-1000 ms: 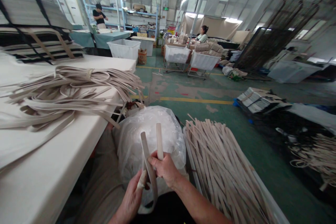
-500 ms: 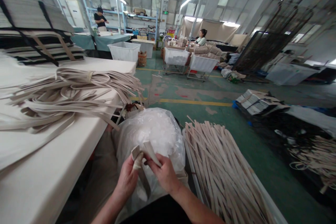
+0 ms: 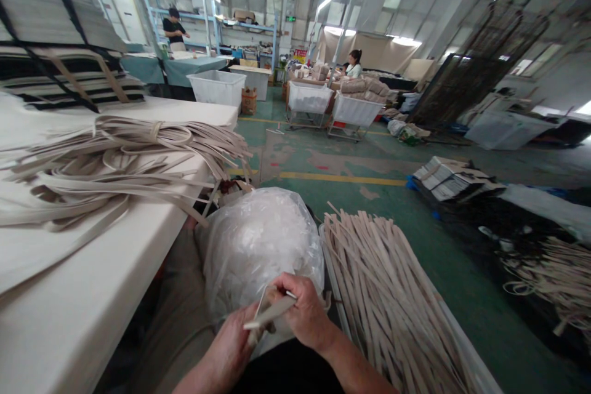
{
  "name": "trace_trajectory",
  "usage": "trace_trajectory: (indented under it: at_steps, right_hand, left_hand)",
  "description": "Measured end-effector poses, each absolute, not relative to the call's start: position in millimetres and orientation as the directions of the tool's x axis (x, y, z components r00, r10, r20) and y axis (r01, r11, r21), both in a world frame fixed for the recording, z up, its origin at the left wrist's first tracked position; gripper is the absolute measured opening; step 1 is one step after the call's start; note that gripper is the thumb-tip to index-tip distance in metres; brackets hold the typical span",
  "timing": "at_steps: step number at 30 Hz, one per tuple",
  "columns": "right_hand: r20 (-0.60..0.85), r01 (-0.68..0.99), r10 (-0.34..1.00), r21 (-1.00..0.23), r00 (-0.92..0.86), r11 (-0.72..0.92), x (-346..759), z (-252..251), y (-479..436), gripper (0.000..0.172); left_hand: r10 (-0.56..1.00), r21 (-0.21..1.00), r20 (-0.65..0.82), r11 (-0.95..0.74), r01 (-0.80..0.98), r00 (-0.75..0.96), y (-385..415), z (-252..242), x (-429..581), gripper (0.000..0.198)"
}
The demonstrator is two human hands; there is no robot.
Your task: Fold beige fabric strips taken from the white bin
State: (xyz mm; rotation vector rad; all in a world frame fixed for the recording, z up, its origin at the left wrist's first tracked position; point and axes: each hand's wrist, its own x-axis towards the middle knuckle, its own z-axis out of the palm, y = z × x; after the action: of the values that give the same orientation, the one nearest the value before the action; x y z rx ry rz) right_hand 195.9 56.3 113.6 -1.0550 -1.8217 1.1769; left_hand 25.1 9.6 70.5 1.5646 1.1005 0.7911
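Between my two hands is a beige fabric strap (image 3: 272, 313), bent, with one flat end pointing left. My right hand (image 3: 302, 309) pinches it from above. Lower down, my left hand (image 3: 237, 335) is closed around another stretch of the strap; its fingertips are partly hidden. Just beyond my hands sits a clear plastic bag (image 3: 263, 234) with white contents. To the right, a long pile of beige straps (image 3: 388, 295) fills a pale bin. A tied bundle of similar straps (image 3: 138, 141) lies on the white table at my left.
The white table (image 3: 152, 271) has its edge close to my left arm. Strapped stacks (image 3: 60, 55) stand on its far end. White carts (image 3: 355, 109) and two people are farther back. Dark bundles (image 3: 462, 178) lie on the floor at right.
My hands have come lower and nearer to me. My right hand has turned over the strap, whose end now points left; before, two ends stuck up between the hands.
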Motion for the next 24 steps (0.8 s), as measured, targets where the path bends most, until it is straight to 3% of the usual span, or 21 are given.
trace_trajectory:
  at_steps: [9,12,16,19,24]
  right_hand:
    - [0.010,0.218,0.979,-0.974,-0.205,0.056,227,104,71,0.036]
    - [-0.068,0.137,0.931,-0.990,-0.360,-0.020,234,103,72,0.035]
    - [-0.158,0.097,0.746,-0.987,-0.647,-0.125,243,108,75,0.031]
    - [-0.169,0.112,0.665,-0.986,-0.727,-0.128,246,111,76,0.030]
    - [-0.206,0.129,0.543,-0.976,-0.814,-0.176,244,116,71,0.031]
  left_hand:
    - [0.895,0.953,-0.169,0.041,0.301,0.413,-10,40,24,0.050]
    - [0.856,0.971,-0.208,0.122,0.205,0.474,-17,37,26,0.057]
    - [0.821,0.976,-0.217,0.192,0.102,0.528,-19,47,26,0.058]
    - [0.791,0.966,-0.253,0.240,0.098,0.557,-20,56,24,0.057]
    - [0.831,0.937,-0.347,0.328,0.120,0.435,-30,52,17,0.053]
